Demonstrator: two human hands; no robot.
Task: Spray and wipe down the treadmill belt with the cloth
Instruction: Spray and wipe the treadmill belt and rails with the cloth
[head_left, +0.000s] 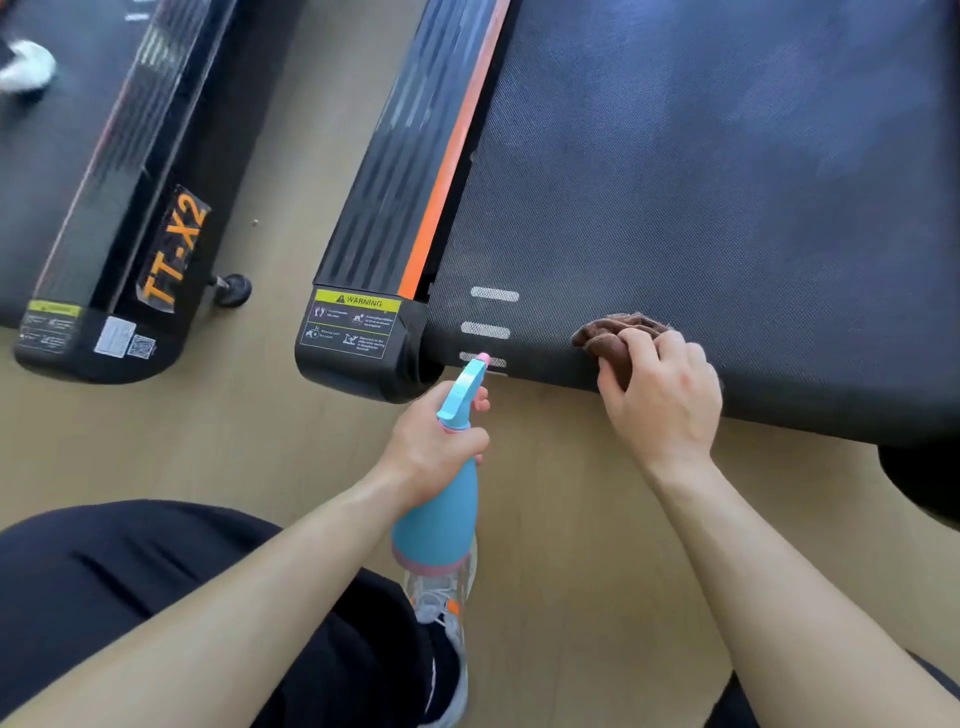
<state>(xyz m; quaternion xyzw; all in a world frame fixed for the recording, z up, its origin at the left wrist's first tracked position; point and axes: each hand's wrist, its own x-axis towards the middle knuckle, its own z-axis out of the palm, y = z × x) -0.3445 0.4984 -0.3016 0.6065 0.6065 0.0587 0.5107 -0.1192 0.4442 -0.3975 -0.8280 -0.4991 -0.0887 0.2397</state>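
My right hand (660, 395) grips the brown cloth (613, 332), bunched under curled fingers and pressed onto the treadmill belt (727, 182) at its rear edge, well to the right of the warning label (356, 322). My left hand (436, 447) is closed round the neck of the blue spray bottle (441, 509). The bottle hangs over the floor, below and to the right of the label, with its pink nozzle aimed at the belt corner nearest it. Step in hand, as I judge it: wiping the rear strip. To do it well, I should spread the cloth flatter under the palm, press evenly, and draw overlapping strokes from the label side across the full width, then work away from the label up the belt. Whether this patch is already wetted the blurred weave does not show, so a light spray ahead of the cloth is the safe course.
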